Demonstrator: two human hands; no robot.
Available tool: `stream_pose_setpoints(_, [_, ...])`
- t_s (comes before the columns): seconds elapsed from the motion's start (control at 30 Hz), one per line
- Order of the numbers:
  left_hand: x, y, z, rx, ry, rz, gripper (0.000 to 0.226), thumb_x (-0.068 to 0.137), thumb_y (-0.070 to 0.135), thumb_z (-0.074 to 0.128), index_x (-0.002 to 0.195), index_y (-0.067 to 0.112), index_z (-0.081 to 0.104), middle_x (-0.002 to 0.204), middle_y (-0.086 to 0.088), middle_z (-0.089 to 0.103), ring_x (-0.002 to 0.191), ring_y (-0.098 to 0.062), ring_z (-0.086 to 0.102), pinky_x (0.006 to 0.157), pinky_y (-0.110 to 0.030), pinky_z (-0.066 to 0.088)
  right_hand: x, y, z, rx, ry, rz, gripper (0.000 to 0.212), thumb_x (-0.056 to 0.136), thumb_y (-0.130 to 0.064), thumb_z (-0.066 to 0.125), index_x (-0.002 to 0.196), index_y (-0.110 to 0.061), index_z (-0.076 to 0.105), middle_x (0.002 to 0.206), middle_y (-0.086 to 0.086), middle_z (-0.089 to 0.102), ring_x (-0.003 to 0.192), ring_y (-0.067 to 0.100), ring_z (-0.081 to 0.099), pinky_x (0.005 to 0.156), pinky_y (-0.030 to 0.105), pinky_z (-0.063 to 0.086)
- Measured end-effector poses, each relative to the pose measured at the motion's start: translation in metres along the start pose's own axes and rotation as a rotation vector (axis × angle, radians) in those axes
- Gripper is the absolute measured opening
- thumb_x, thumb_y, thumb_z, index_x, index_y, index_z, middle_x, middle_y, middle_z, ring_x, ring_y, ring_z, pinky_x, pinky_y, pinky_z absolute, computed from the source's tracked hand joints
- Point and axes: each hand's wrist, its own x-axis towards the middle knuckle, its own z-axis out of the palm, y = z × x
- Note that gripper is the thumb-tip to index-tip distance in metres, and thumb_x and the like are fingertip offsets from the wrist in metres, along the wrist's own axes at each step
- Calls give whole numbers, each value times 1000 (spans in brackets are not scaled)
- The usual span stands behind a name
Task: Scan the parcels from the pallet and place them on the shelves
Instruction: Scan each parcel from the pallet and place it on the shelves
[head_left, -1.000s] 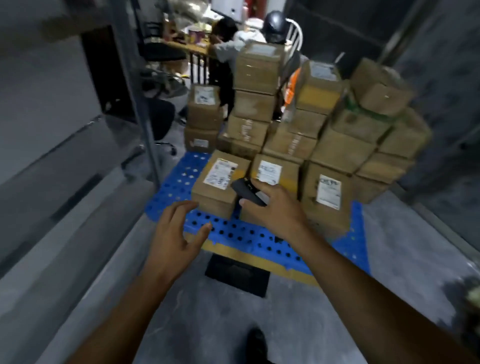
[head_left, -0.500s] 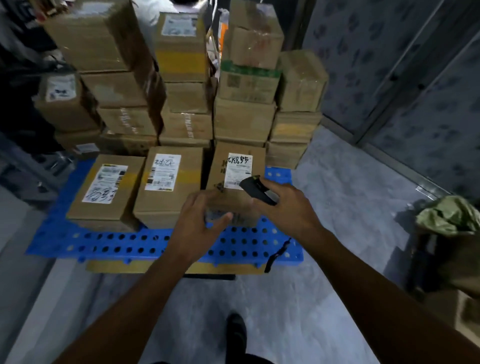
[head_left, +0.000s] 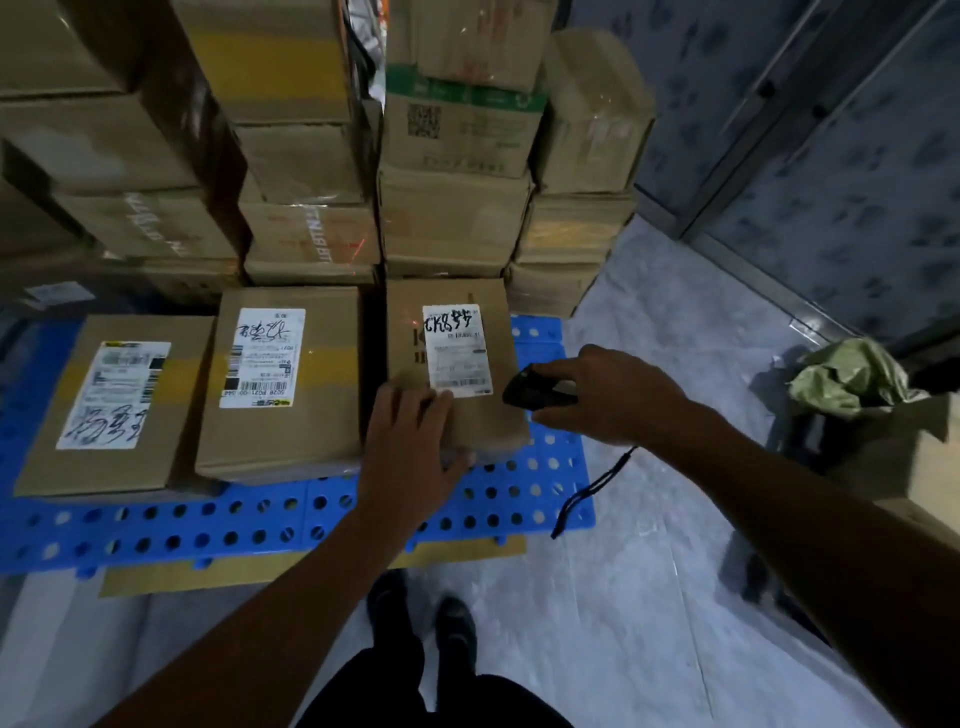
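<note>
A blue perforated pallet (head_left: 270, 519) carries a tall stack of brown cardboard parcels. Three labelled parcels lie in the front row. The rightmost parcel (head_left: 462, 421) has a white label with handwritten letters. My left hand (head_left: 410, 452) grips this parcel's near left corner, fingers on top. My right hand (head_left: 597, 395) holds a black barcode scanner (head_left: 535, 389) just right of the label, its cord hanging down. Red laser specks show on the parcel near the label's top. The middle parcel (head_left: 280, 379) and the left parcel (head_left: 114, 405) lie untouched.
Stacked cartons (head_left: 452, 135) rise behind the front row. A metal-framed patterned wall (head_left: 831, 156) stands on the right. An open box with green wrapping (head_left: 857, 379) sits on the floor at the right. A flat cardboard sheet (head_left: 208, 571) lies under the pallet's near edge. My shoes (head_left: 421, 618) stand on grey floor.
I have moved closer to the pallet. My left hand came down onto the rightmost parcel's near corner. My right hand swung the scanner to the right side of the label.
</note>
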Motion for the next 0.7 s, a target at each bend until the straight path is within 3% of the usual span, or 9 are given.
stream_pose_setpoints(0.07, [0, -2, 3, -95, -15, -15, 70, 72, 50, 87, 129, 15, 65, 135, -16, 49, 135, -46, 37, 107, -61, 45, 3, 0, -15, -111, -59, -1, 65, 84, -68, 62, 143, -50, 44, 94, -7, 39, 87, 17, 46, 72, 35, 47])
stream_pose_setpoints(0.2, [0, -3, 17, -320, -108, -112, 78, 69, 43, 93, 137, 27, 59, 164, -17, 10, 152, -45, 14, 116, -59, 33, 2, 0, -41, -285, -137, -11, 61, 83, -69, 61, 140, -54, 45, 87, -12, 35, 85, 16, 48, 70, 35, 49])
stream_pose_setpoints(0.3, [-4, -5, 28, -481, -96, -189, 84, 69, 37, 94, 142, 37, 53, 168, 1, -24, 155, -21, -1, 121, -38, 23, -1, -1, -54, -349, -146, -20, 58, 83, -68, 62, 138, -56, 47, 82, -16, 35, 86, 16, 54, 71, 37, 54])
stream_pose_setpoints(0.33, [-6, -4, 30, -509, -75, -215, 85, 67, 35, 95, 141, 40, 53, 167, 1, -28, 153, -16, -2, 120, -33, 19, -2, -1, -56, -359, -147, -21, 58, 83, -68, 62, 138, -56, 46, 83, -16, 37, 86, 15, 55, 71, 37, 55])
stream_pose_setpoints(0.47, [-3, 6, 29, -524, -45, -271, 89, 65, 35, 96, 141, 44, 49, 170, -6, -11, 154, -27, 13, 118, -33, 22, -4, 0, -56, -366, -152, -41, 57, 83, -67, 62, 137, -55, 47, 91, -13, 43, 85, 13, 54, 71, 36, 54])
stream_pose_setpoints(0.57, [-1, 9, 31, -523, -13, -267, 91, 68, 34, 95, 143, 46, 46, 170, -7, -4, 155, -27, 10, 118, -33, 24, -7, 5, -52, -353, -128, -56, 58, 83, -66, 62, 138, -55, 47, 92, -12, 43, 85, 13, 52, 68, 32, 51])
stream_pose_setpoints(0.63, [-2, 10, 34, -559, -16, -249, 91, 70, 30, 94, 142, 52, 43, 170, 2, -9, 154, -8, 3, 118, -19, 20, -8, 10, -51, -345, -105, -66, 62, 84, -68, 61, 141, -51, 45, 96, -8, 43, 88, 15, 51, 67, 31, 47])
stream_pose_setpoints(0.7, [-3, 13, 37, -590, -17, -237, 94, 70, 25, 93, 139, 59, 39, 168, 13, -16, 145, 17, -9, 103, 6, 17, -10, 16, -52, -340, -112, -98, 62, 84, -69, 60, 141, -49, 46, 97, -8, 43, 88, 15, 49, 68, 31, 45])
